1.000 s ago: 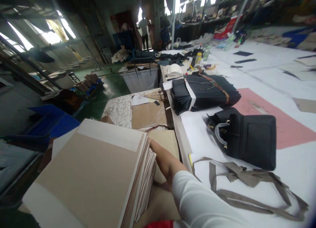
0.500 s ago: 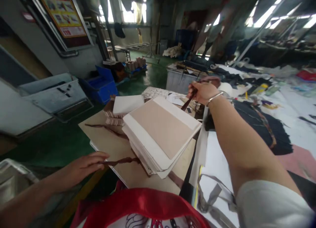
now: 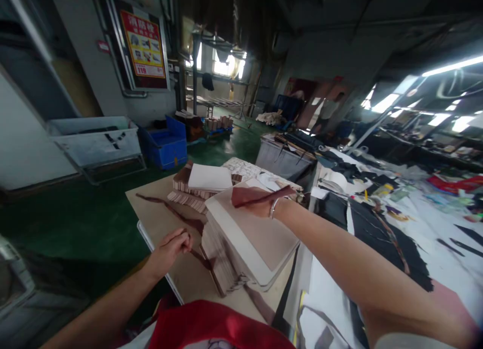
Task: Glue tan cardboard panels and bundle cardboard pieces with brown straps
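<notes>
A thick stack of flat panels [image 3: 245,240], pale with a beige top, leans slightly on a beige board [image 3: 151,213]. My right hand [image 3: 261,208] lies over the top panel, closed on a brown fabric strip [image 3: 243,197] that drapes across its fingers. Left of the stack, my left hand [image 3: 175,246] is closed in a pinch on the end of a brown strip [image 3: 199,258] that runs to the stack's side. Whether both ends belong to one strip is hidden. Another brown strip [image 3: 162,202] lies behind the left hand.
Behind stands a smaller bundle with a white top sheet [image 3: 209,178]. At right, dark cloth [image 3: 385,238] and scraps cover a white table [image 3: 426,228]. A grey bin [image 3: 279,157] stands beyond. A blue crate [image 3: 166,147] and a white cart [image 3: 94,142] are on the green floor.
My right hand has come from beyond the stack's far right corner back over its top, bringing the brown strip. My left hand has moved in toward the stack and its fingers have curled tighter.
</notes>
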Tool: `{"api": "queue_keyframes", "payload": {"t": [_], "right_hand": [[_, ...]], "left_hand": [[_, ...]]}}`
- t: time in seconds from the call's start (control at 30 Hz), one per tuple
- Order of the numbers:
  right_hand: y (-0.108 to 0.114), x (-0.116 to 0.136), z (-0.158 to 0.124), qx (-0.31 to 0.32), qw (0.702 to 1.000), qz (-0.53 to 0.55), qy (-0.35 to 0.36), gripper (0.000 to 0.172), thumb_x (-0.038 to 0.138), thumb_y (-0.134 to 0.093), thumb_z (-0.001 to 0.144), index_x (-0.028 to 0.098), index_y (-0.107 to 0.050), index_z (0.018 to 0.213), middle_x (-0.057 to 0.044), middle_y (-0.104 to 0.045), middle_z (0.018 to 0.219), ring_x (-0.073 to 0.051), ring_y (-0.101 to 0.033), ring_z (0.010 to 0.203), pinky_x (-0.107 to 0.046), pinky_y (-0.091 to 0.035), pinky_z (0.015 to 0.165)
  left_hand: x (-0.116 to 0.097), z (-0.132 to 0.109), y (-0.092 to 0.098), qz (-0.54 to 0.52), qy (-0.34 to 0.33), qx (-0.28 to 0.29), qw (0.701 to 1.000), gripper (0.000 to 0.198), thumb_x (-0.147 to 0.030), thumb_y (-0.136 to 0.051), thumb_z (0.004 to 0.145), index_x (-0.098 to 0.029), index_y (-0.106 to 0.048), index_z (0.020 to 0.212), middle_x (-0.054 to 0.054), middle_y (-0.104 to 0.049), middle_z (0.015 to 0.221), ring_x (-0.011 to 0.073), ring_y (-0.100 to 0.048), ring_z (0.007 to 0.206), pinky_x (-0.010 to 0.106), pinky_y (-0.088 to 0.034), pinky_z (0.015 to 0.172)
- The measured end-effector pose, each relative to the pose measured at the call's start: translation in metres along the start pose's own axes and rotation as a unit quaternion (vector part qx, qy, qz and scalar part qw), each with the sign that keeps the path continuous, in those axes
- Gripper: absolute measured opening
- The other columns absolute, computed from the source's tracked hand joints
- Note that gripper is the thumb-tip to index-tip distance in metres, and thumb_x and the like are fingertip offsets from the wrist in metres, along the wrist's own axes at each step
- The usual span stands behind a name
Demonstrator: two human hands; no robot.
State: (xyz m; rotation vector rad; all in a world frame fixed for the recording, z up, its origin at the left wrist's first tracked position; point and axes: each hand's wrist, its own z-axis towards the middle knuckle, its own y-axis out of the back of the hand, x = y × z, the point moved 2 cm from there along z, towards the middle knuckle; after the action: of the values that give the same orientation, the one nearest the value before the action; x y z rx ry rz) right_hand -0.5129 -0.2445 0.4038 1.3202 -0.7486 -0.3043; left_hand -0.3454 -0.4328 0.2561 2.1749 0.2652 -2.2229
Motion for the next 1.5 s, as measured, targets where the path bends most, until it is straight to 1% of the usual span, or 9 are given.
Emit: {"api": "queue_keyframes", "payload": {"t": [0.1,0.2,0.33,0.47,0.63,0.8,1.1,1.37,1.5], "right_hand": [[-0.020,0.004,0.004,0.083,0.994,-0.062,0.030,0.016,0.024,-0.050,0.087,0.016,-0.062,0.091,-0.007,-0.067,0.082,-0.018,-0.061,0.078,-0.025,-0.043,0.070],[-0.029,0.007,0.003,0.041,0.992,-0.115,0.039,0.026,0.034,-0.047,0.089,0.018,-0.054,0.108,-0.008,-0.066,0.085,-0.020,-0.061,0.076,-0.026,-0.040,0.065],[-0.037,0.011,0.000,0.007,0.986,-0.165,0.037,0.026,0.037,-0.047,0.088,0.021,-0.053,0.107,-0.007,-0.066,0.090,-0.019,-0.061,0.076,-0.025,-0.037,0.063],[-0.038,0.007,-0.001,-0.023,0.993,-0.119,0.003,0.023,0.034,-0.051,0.085,0.022,-0.055,0.104,-0.005,-0.066,0.091,-0.018,-0.060,0.077,-0.024,-0.037,0.065],[-0.037,0.006,0.001,-0.067,0.997,0.019,0.041,0.022,0.038,-0.047,0.086,0.019,-0.056,0.094,-0.003,-0.065,0.086,-0.016,-0.059,0.078,-0.023,-0.039,0.070],[-0.038,0.003,0.006,-0.098,0.995,0.031,0.006,0.026,0.040,-0.048,0.085,0.020,-0.053,0.101,-0.002,-0.064,0.080,-0.016,-0.058,0.072,-0.023,-0.039,0.067],[-0.039,0.011,-0.001,-0.076,0.996,-0.039,0.016,0.030,0.028,-0.052,0.080,0.020,-0.051,0.109,-0.004,-0.065,0.089,-0.018,-0.059,0.079,-0.024,-0.037,0.067],[-0.041,0.020,-0.001,-0.028,0.994,-0.102,0.037,0.024,0.033,-0.043,0.089,0.020,-0.054,0.105,-0.005,-0.066,0.095,-0.019,-0.060,0.085,-0.025,-0.037,0.068],[-0.042,0.027,-0.001,-0.001,0.989,-0.144,0.038,0.026,0.038,-0.042,0.089,0.021,-0.054,0.105,-0.006,-0.066,0.097,-0.022,-0.062,0.085,-0.027,-0.039,0.066]], "left_hand": [[-0.007,0.001,-0.005,0.082,-0.017,0.026,0.996,0.027,-0.035,-0.039,0.086,-0.018,-0.047,0.066,-0.001,-0.046,0.065,0.0126,-0.042,0.063,0.026,-0.036,0.064],[-0.013,0.001,-0.010,0.141,-0.015,0.037,0.989,0.030,-0.036,-0.036,0.087,-0.018,-0.048,0.066,-0.002,-0.045,0.063,0.0120,-0.041,0.060,0.026,-0.035,0.063],[-0.020,-0.004,-0.012,0.127,-0.004,0.034,0.991,0.031,-0.036,-0.037,0.085,-0.018,-0.043,0.061,-0.002,-0.043,0.060,0.0111,-0.037,0.056,0.025,-0.032,0.058],[-0.012,-0.017,0.013,0.145,0.044,0.012,0.988,0.033,-0.038,-0.038,0.084,-0.019,-0.040,0.058,-0.003,-0.040,0.057,0.0107,-0.036,0.054,0.024,-0.030,0.054],[0.010,-0.046,0.049,0.301,0.117,0.087,0.943,0.033,-0.040,-0.037,0.086,-0.019,-0.045,0.061,-0.003,-0.045,0.057,0.0120,-0.041,0.057,0.024,-0.031,0.057],[0.007,-0.061,0.048,0.330,0.144,0.145,0.922,0.032,-0.040,-0.040,0.084,-0.019,-0.046,0.061,-0.004,-0.045,0.057,0.0119,-0.044,0.056,0.023,-0.032,0.057],[-0.024,-0.056,0.060,0.343,0.186,0.147,0.909,0.029,-0.041,-0.045,0.081,-0.019,-0.050,0.062,-0.004,-0.045,0.054,0.0113,-0.042,0.052,0.022,-0.031,0.052],[-0.072,-0.028,0.011,0.375,0.034,0.199,0.905,0.033,-0.038,-0.036,0.086,-0.018,-0.050,0.063,-0.002,-0.049,0.059,0.0115,-0.047,0.057,0.021,-0.036,0.057],[-0.082,-0.010,-0.019,0.452,-0.166,0.212,0.851,0.027,-0.025,-0.031,0.090,-0.017,-0.056,0.082,0.004,-0.062,0.085,0.0151,-0.057,0.082,0.025,-0.043,0.078]]}}
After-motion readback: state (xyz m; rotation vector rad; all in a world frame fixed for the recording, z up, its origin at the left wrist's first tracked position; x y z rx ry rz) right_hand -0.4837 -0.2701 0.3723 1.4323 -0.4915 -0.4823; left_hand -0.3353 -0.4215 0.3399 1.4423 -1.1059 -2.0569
